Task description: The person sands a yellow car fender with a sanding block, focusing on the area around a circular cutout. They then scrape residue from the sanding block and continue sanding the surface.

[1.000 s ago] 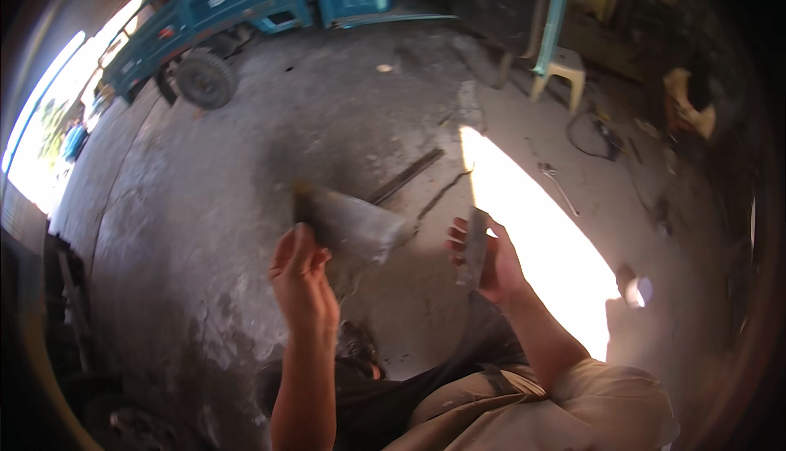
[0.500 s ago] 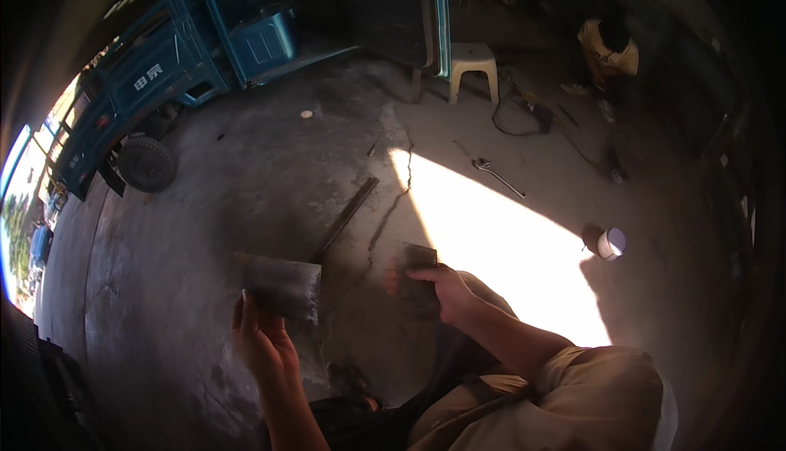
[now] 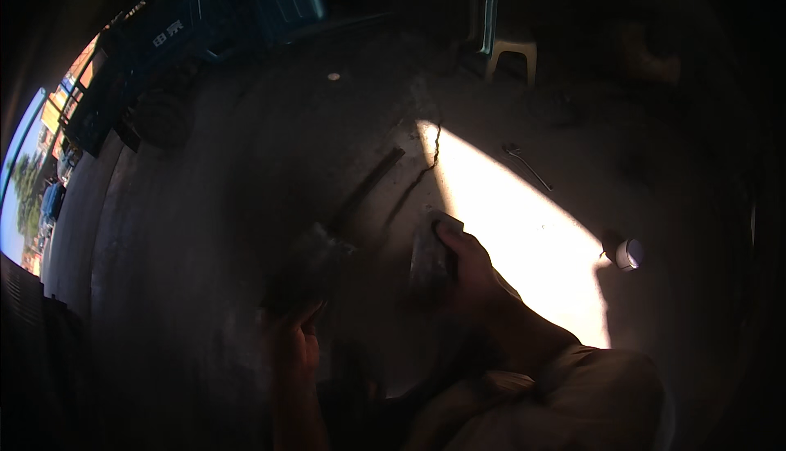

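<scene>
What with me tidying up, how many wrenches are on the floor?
1: the wrench beyond the right hand, beside the sunlit patch. Dark areas may hide others.

Downward fisheye view from head

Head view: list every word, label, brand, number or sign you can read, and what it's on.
White characters on the blue cargo vehicle: visible, but not copied out here.
Flat grey piece in the right hand: no lettering legible.
Dark piece in the left hand: too blurred to tell.
Wrench: too small to tell.
</scene>
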The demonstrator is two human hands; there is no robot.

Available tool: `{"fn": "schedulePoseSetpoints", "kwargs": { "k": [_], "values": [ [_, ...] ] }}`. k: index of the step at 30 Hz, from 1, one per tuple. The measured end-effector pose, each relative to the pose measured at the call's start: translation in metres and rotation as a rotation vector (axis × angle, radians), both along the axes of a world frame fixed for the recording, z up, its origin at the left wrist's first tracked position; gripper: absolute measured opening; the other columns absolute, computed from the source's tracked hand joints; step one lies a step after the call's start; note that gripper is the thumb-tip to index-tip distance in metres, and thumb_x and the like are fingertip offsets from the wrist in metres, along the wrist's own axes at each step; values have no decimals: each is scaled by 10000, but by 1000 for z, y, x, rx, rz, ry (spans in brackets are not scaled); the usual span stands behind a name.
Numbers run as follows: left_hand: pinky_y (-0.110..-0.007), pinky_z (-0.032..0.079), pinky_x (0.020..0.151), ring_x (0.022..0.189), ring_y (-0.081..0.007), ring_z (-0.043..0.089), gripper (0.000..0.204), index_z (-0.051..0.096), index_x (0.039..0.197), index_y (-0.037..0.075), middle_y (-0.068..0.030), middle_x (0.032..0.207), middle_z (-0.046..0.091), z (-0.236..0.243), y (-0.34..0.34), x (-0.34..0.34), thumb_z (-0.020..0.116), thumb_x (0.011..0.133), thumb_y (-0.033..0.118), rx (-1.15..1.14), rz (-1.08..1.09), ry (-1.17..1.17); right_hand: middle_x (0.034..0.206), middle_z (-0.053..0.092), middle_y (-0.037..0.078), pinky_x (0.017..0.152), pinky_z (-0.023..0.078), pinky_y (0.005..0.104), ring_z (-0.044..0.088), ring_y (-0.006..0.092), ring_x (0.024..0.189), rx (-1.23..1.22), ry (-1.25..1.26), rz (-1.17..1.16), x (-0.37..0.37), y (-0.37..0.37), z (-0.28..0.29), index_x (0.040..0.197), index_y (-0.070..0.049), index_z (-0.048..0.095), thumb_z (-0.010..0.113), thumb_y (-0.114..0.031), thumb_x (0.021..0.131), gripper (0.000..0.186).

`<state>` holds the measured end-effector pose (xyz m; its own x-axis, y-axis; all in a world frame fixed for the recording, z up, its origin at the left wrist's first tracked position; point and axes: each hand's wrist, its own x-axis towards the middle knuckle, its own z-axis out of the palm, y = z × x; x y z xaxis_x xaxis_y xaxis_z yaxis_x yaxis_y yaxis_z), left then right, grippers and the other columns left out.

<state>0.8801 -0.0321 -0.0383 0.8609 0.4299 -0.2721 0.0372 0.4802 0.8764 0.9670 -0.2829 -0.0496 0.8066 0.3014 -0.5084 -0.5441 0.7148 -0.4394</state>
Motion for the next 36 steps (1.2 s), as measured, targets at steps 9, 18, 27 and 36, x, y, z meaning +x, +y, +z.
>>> {"fn": "schedulePoseSetpoints", "kwargs": {
  "k": [9, 18, 27, 36],
  "values": [
    [-366, 565, 857, 981, -232, 680, 433, 649, 1200, -20, -113, 1105, 700, -26, -7, 0, 769, 784, 5, 241, -342, 82, 942, 710, 44, 782, 533, 273, 660, 118, 893, -392, -582, 29, 8, 12, 5, 1066, -5, 677, 684, -121, 971, 150],
    [-357, 573, 814, 991, -222, 686, 476, 637, 1256, -13, -100, 1106, 709, -21, -32, -8, 804, 818, 70, 604, -441, -12, 920, 715, 25, 785, 538, 268, 649, 95, 870, -666, -683, 72, 1, 31, -8, 1019, -27, 690, 749, -147, 931, 161],
    [-396, 586, 741, 885, -345, 753, 467, 600, 1359, 24, -263, 973, 728, 0, -46, -1, 690, 959, 248, 990, -434, -51, 884, 717, 39, 736, 537, 262, 646, 83, 834, -739, -747, 38, -13, 45, -10, 1009, -14, 682, 751, -118, 918, 155],
    [-409, 581, 799, 961, -347, 727, 506, 569, 1389, 12, -236, 1049, 730, 4, -41, -3, 691, 956, 244, 1008, -471, -45, 833, 704, 23, 691, 524, 253, 631, 74, 775, -724, -767, -17, -21, 53, -9, 965, -14, 679, 756, -110, 914, 134]
  ]
}}
